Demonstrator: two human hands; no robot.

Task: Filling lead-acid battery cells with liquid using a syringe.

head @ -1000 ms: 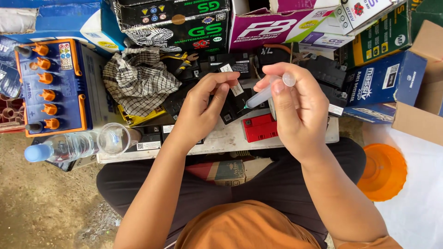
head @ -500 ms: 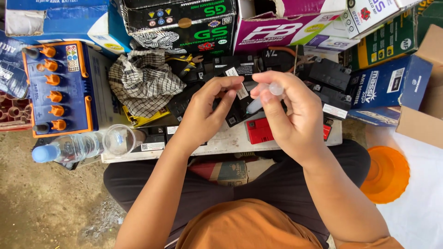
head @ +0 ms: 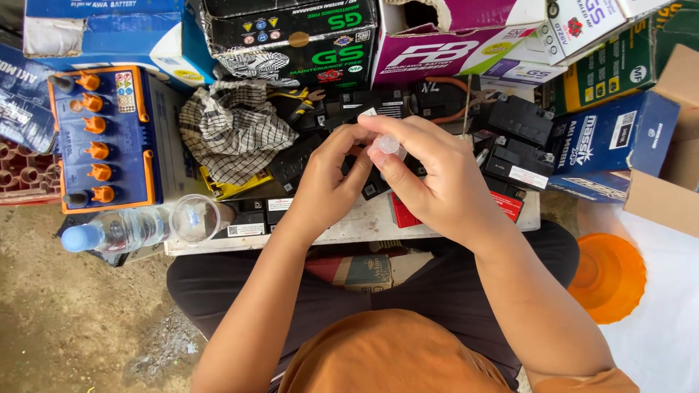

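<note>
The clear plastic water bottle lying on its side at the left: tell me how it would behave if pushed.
The water bottle lies on its side, so it would probably roll. It looks partly filled, so likely somewhat heavy. Its thin clear wall probably dents under the fingers.

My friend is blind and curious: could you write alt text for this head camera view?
Seen from above, a seated person's right hand holds a small clear syringe, with the left hand at its tip, over a low table crowded with small black batteries. A checked cloth, a blue battery with orange caps and a water bottle lie to the left.
</note>
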